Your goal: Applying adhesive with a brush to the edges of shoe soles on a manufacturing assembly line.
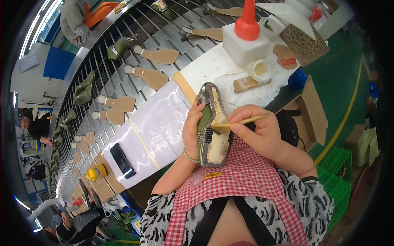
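My left hand is wrapped round a green shoe upper with its underside turned up. A cream inner sole shows inside a grey rim, with a metallic strip across the shoe's side. In my right hand is a brush with a wooden handle. Its bristle end rests on or just above the middle of the sole; exact contact is hard to tell. Beyond my hands, a small white pot of pale yellowish stuff stands near a brown scrap piece on white paper.
A white bottle with a red nozzle stands at the back. Tan soles and green uppers lie on a slatted conveyor. A phone and yellow container are at left. Green crates stand at right.
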